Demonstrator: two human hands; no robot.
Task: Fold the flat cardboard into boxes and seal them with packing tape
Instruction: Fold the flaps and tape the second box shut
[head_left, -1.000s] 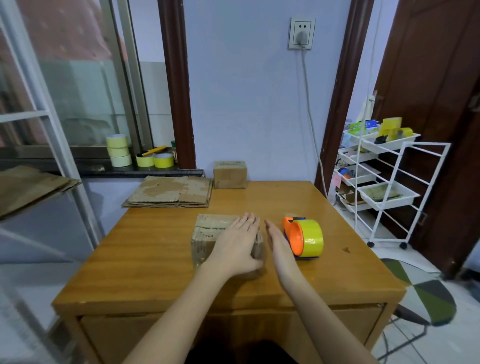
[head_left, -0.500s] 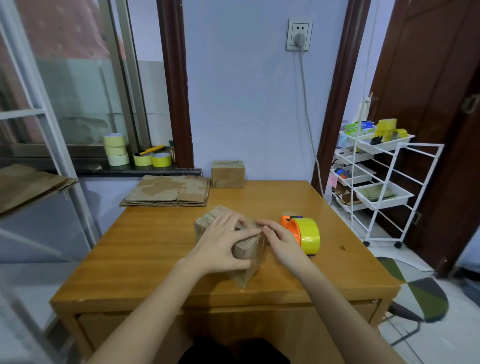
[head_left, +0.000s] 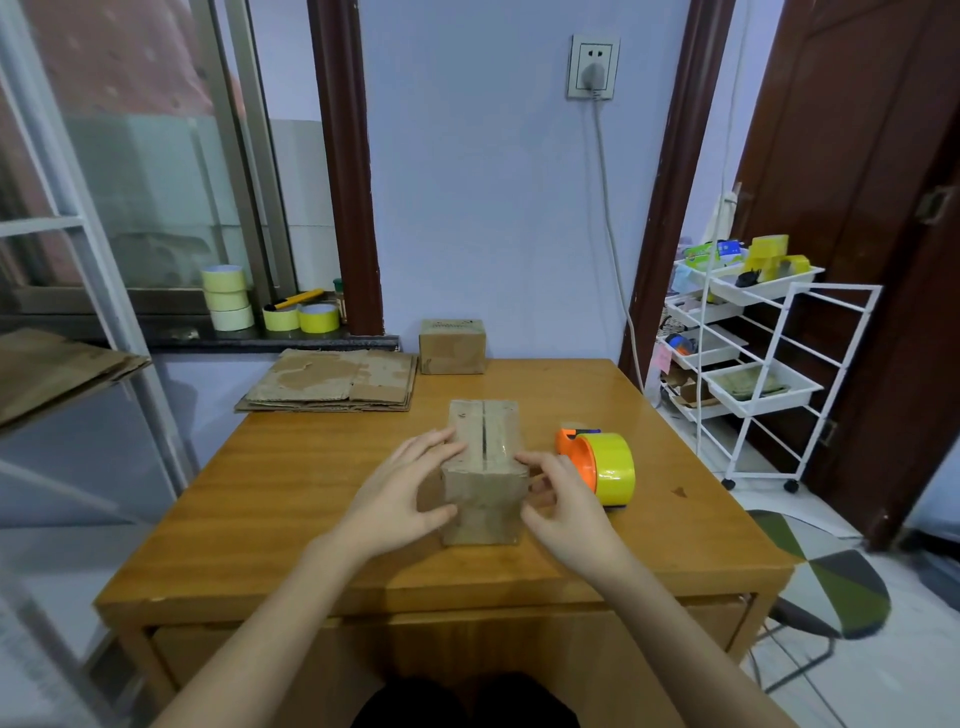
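Note:
A small folded cardboard box (head_left: 485, 462) stands on the wooden table (head_left: 291, 493), its top flaps closed with a dark seam between them. My left hand (head_left: 400, 493) grips the box's left side, fingers on the top edge and thumb against the front face. My right hand (head_left: 561, 499) holds the right side with curled fingers. An orange tape dispenser with a yellow roll (head_left: 602, 467) sits just right of the box. A stack of flat cardboard (head_left: 332, 382) lies at the table's back left.
A finished small box (head_left: 452, 345) stands at the table's back edge. Several tape rolls (head_left: 228, 299) sit on the window sill. A white wire cart (head_left: 748, 353) stands to the right, and a stool (head_left: 826, 587) is at the table's right corner.
The box has been turned from lying flat under my left palm to standing with its seamed face up. Both hands moved from its top to its sides.

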